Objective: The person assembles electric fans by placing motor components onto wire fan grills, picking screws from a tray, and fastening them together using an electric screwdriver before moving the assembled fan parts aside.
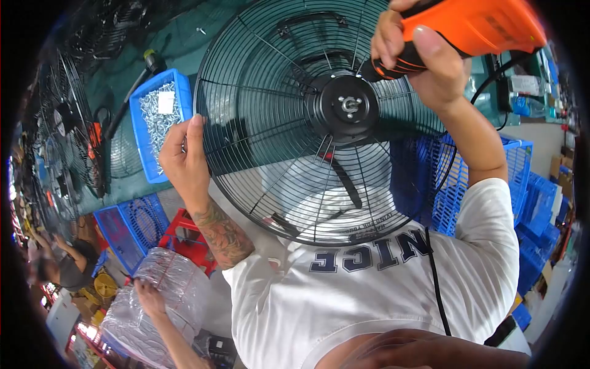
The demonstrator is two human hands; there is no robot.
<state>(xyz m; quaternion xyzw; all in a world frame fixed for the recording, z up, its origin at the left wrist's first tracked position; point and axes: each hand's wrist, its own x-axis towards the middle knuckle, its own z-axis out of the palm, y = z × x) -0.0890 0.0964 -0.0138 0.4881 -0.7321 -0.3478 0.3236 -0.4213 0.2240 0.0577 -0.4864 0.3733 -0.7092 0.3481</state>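
A round black wire fan guard [264,154] with a black centre hub [335,117] fills the middle of the view, partly over my shirt. My right hand [430,64] is wrapped round the black front of an orange corded power screwdriver [479,27]. Its dark nose points at the upper right edge of the hub; whether the bit touches is hidden. My left hand [186,157] is closed at the guard's left rim, thumb tip against or just beside the wire. Something small and dark shows between its fingers, too small to name. Beside that hand stands a blue tray [136,126] of loose screws [161,123].
The green tabletop [178,37] carries more black fan parts [67,117] at the left. Blue crates [516,166] stand at the right. A plastic-wrapped bundle [160,301] lies lower left, near another person's hand [149,299]. A black cable [498,77] hangs near my right forearm.
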